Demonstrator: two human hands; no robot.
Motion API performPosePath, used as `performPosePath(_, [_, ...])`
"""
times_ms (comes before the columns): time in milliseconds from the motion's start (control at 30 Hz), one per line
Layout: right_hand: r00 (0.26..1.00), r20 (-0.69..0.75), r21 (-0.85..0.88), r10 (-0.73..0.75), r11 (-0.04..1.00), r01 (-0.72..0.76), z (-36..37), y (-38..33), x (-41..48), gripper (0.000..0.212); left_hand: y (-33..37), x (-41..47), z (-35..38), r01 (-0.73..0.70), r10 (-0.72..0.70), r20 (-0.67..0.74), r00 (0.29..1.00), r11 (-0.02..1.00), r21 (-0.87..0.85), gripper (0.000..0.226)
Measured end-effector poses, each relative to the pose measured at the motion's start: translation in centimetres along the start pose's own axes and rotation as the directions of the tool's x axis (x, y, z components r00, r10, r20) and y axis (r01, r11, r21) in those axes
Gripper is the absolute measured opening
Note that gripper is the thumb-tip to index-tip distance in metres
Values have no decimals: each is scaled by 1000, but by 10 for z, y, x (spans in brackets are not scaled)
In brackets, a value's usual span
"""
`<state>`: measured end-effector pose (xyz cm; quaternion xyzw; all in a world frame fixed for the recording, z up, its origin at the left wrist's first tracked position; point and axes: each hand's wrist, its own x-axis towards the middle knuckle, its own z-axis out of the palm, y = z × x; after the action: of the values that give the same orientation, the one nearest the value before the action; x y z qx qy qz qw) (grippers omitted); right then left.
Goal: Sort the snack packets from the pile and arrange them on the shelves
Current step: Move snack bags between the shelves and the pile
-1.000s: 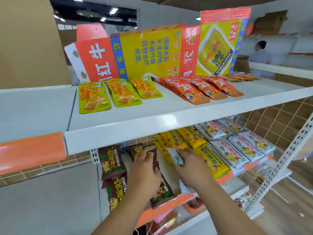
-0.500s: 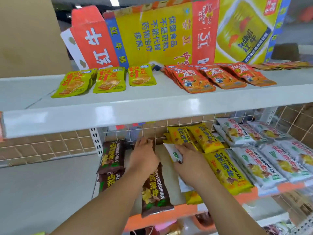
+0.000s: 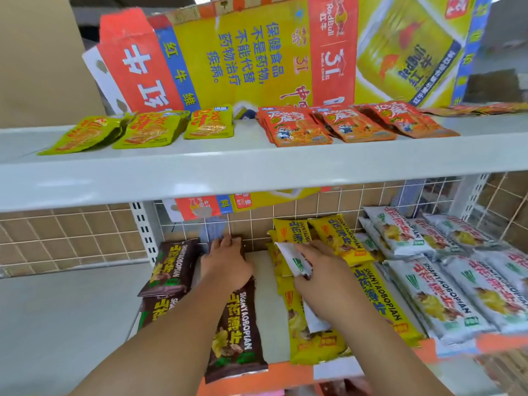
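Grips white packet [image 3: 294, 260] in right hand [image 3: 320, 270], long axis front-to-back, above yellow packets [image 3: 371, 295], left of white row [image 3: 428, 290]; presses brown packet [image 3: 237, 332] flat-fingered with left hand [image 3: 225, 264].

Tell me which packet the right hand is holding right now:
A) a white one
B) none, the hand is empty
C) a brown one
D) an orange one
A: the right hand pinches a white packet over the yellow packets on the lower shelf.
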<state>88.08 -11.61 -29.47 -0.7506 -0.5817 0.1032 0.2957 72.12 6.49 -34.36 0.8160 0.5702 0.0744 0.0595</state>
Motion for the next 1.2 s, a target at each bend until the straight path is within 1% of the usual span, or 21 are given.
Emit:
performPosePath(67, [1000, -13, -10, -8, 1000, 8, -1, -2, 0, 64, -4, 0, 2, -41, 41, 2, 999, 999, 34, 72])
performPosePath(167, [999, -32, -19, -21, 1000, 21, -1, -6, 1, 61, -6, 1, 4, -49, 49, -7, 999, 999, 22, 72])
performPosePath(400, [1000, -20, -43, -13, 999, 12, 6, -12, 1, 65, -5, 0, 1, -58, 58, -20, 998, 998, 32, 77])
performPosePath(500, [1000, -18, -39, -3, 999, 3, 6, -12, -1, 64, -5, -5, 0, -87, 89, -56, 994, 996, 32, 77])
performPosePath(667, [999, -45, -25, 15, 1000, -16, -3, -11, -3, 63, 8, -20, -9, -173, 168, -171, 971, 985, -12, 73])
performPosePath(800, [997, -57, -34, 47, 998, -49, -17, -5, -7, 62, 34, -41, -19, -257, 234, -240, 942, 964, -71, 71])
performPosePath(900, [996, -65, -32, 60, 998, -62, -38, 2, -13, 60, 59, -55, -26, -306, 284, -233, 930, 950, -63, 70])
performPosePath(967, [996, -69, -44, 64, 997, -67, -57, 11, -19, 63, 77, -62, -31, -310, 291, -221, 931, 949, -60, 71])
performPosePath(1033, [995, -76, -45, 70, 996, -73, -77, 28, -28, 64, 100, -70, -34, -317, 299, -204, 932, 947, -62, 74])
performPosePath(1100, [993, -82, -49, 88, 995, -92, -99, 50, -38, 64, 129, -82, -37, -322, 301, -217, 929, 944, -67, 78])
performPosePath(1200, [987, -111, -49, 115, 991, -121, -140, 88, -48, 64, 178, -99, -41, -328, 304, -218, 927, 941, -81, 76])
